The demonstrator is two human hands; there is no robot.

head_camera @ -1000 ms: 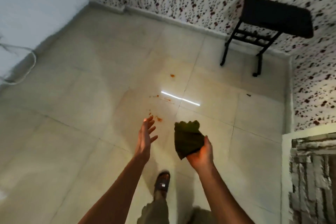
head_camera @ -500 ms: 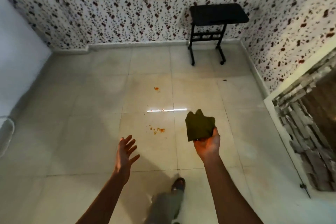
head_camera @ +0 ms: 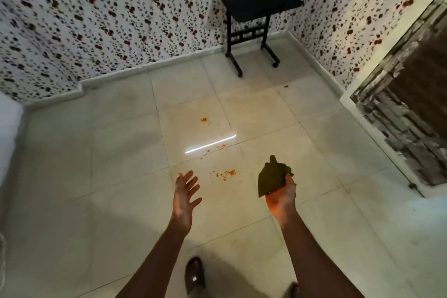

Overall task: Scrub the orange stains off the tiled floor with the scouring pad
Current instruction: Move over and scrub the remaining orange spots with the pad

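Note:
My right hand [head_camera: 281, 197] is held out at waist height, palm up, gripping a dark green scouring pad [head_camera: 271, 176] whose top flops upward. Beside it my left hand [head_camera: 185, 191] is empty, its fingers spread. Both hang well above the pale tiled floor [head_camera: 121, 152]. Orange stains lie on the tiles ahead: a scattered patch [head_camera: 227, 173] between my two hands, small specks [head_camera: 219, 147] by a bright streak of reflected light, and a farther spot [head_camera: 204, 120].
A small black side table [head_camera: 261, 2] on wheels stands against the flower-patterned wall [head_camera: 108, 19] at the back. A stone-clad wall edge [head_camera: 399, 109] juts in on the right. My sandalled foot [head_camera: 194, 276] is at the bottom.
My view has swung left and forward, so the stains now lie closer, between my hands. My left hand has risen slightly; my right still holds the pad.

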